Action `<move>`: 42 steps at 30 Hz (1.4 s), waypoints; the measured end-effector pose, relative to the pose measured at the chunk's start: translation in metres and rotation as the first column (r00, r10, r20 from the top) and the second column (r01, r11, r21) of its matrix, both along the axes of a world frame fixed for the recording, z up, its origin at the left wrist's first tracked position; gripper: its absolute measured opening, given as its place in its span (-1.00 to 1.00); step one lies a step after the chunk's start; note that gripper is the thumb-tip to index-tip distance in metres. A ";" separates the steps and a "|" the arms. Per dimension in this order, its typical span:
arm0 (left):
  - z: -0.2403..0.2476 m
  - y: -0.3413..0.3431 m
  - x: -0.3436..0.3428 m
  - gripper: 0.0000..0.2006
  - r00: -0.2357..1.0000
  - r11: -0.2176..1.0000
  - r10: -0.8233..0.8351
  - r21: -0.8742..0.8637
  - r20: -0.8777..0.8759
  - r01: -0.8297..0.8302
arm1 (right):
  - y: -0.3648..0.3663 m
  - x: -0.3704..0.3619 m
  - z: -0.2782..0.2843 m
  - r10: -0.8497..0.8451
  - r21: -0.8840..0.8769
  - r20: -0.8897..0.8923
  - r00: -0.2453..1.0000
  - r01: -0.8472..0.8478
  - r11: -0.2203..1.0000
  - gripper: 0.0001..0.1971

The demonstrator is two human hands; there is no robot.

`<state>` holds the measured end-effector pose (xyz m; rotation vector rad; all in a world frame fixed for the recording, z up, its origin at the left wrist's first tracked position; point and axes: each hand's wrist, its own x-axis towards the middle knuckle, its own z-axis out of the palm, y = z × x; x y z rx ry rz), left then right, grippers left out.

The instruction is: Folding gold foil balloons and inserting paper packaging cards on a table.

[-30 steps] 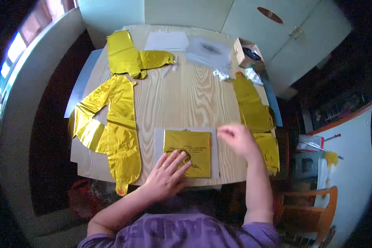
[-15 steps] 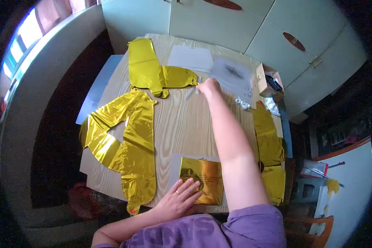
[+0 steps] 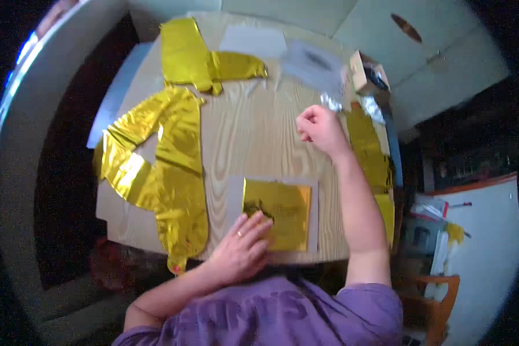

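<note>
My left hand (image 3: 243, 245) lies with its fingers stretched over the lower left of a square gold foil packet (image 3: 285, 222), which sits on a pale sheet or sleeve (image 3: 313, 219) at the near table edge. My right hand (image 3: 324, 130) is raised over the right of the table, fingers curled together; whatever they pinch, if anything, is too small to make out. Left of the packet, a flat gold foil balloon (image 3: 181, 190) with an opening in it is spread out. Beyond it lies a second flat gold foil balloon (image 3: 187, 55), its arm pointing right.
A third flat gold balloon (image 3: 366, 141) runs along the right edge. At the far side are a white sheet (image 3: 254, 41), a translucent plastic bag (image 3: 311, 63) and a box (image 3: 360, 75) of dark items. Crumpled silvery pieces (image 3: 331, 102) lie nearby. A wooden chair (image 3: 441, 308) stands lower right.
My right hand has drawn back from the tip of the far balloon, toward me and to the right, fingers closed. My left hand stays on the packet. The whole view has shifted.
</note>
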<state>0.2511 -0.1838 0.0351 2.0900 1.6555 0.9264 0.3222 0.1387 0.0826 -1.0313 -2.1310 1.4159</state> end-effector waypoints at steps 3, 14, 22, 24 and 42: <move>-0.007 0.001 0.003 -0.66 1.000 0.999 0.004 0.047 -0.018 -0.003 | -0.075 0.093 0.021 0.017 -0.061 -0.019 1.000 -0.018 0.998 -0.95; -0.018 -0.004 0.010 -0.81 0.997 0.986 0.054 0.160 -0.048 -0.045 | -0.259 0.212 -0.013 -0.034 0.430 0.140 0.990 -0.029 0.903 -0.84; -0.016 -0.004 0.013 -0.82 0.988 0.988 0.102 0.101 0.118 -0.114 | -0.276 0.186 -0.031 -0.275 0.713 0.160 0.948 0.082 0.697 -0.82; -0.017 -0.004 0.013 -0.81 0.989 0.990 0.091 0.099 0.117 -0.102 | -0.269 0.182 -0.040 -0.390 0.741 0.092 0.916 0.199 0.642 -0.83; -0.014 -0.006 0.007 -0.61 0.998 0.996 -0.019 0.085 -0.066 0.025 | -0.210 0.196 -0.038 -0.030 0.652 0.180 0.983 -0.097 0.752 -0.76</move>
